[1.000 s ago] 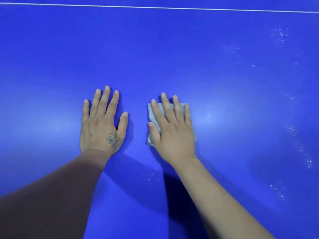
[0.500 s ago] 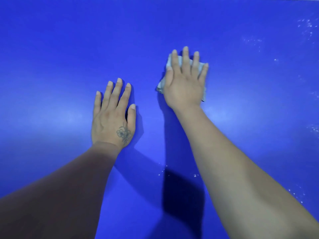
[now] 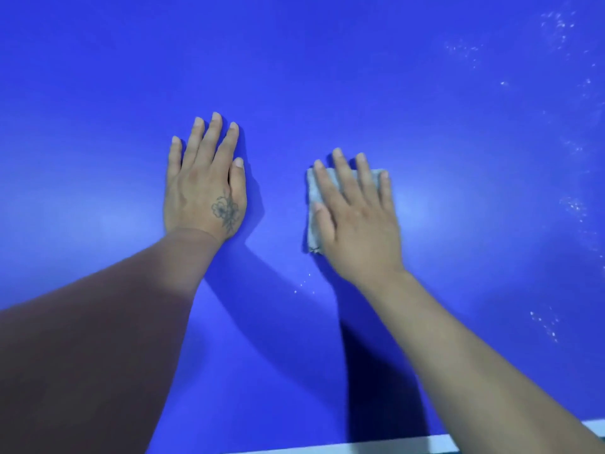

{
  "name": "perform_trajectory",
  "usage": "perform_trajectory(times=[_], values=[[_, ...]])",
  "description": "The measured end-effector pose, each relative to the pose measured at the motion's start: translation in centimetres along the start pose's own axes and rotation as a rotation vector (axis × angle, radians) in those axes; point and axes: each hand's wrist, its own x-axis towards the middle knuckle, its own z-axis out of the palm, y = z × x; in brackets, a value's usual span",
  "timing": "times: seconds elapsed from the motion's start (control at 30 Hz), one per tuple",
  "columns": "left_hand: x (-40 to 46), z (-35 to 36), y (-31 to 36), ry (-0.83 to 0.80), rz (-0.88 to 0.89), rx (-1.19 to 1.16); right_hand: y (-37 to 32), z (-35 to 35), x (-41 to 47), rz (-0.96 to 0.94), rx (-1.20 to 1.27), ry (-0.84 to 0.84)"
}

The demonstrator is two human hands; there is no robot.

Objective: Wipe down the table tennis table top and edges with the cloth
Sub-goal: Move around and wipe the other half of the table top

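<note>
Glossy blue table top (image 3: 327, 77) fills the head view, with a white edge line (image 3: 393, 446) nearest the viewer and pale dusty specks (image 3: 556, 31) at the right. Flat beneath the right hand (image 3: 358, 221) lies a small pale-grey folded cloth (image 3: 312, 204), its straight fingers (image 3: 342, 176) pressing across it. Beside it, apart, the left hand (image 3: 204, 185) rests flat with fingers extended, holding nothing.

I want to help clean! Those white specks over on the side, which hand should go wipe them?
The right hand, probably. It already presses the cloth flat on the table top, and the white specks lie on its side. The left hand rests bare on the far side.
</note>
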Motion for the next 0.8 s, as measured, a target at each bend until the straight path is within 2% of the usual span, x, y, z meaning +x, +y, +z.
perform_trajectory(times=[0.1, 0.27, 0.33, 0.47, 0.67, 0.8], values=[[-0.2, 0.0, -0.2, 0.013, -0.008, -0.014, 2.1, -0.2, 2.3, 0.099, 0.014, 0.007], [-2.5, -1.5, -1.3, 0.065, -0.021, -0.247, 0.7, 0.1, 8.5, 0.247, 0.042, 0.003], [-6.1, -2.8, -2.7, 0.102, -0.107, -0.166, -0.5, 0.2, 9.5, 0.263, 0.034, -0.004], [-13.0, -3.6, -4.9, 0.014, -0.252, 0.028, -4.2, 0.5, 8.8, 0.209, 0.024, -0.002], [-13.4, -2.9, -5.3, 0.013, -0.262, 0.083, -9.8, 1.5, 0.8, -0.008, 0.071, 0.017], [-13.6, -2.6, -5.4, 0.017, -0.257, 0.09, -9.3, 1.2, -6.4, -0.08, 0.054, -0.023]])
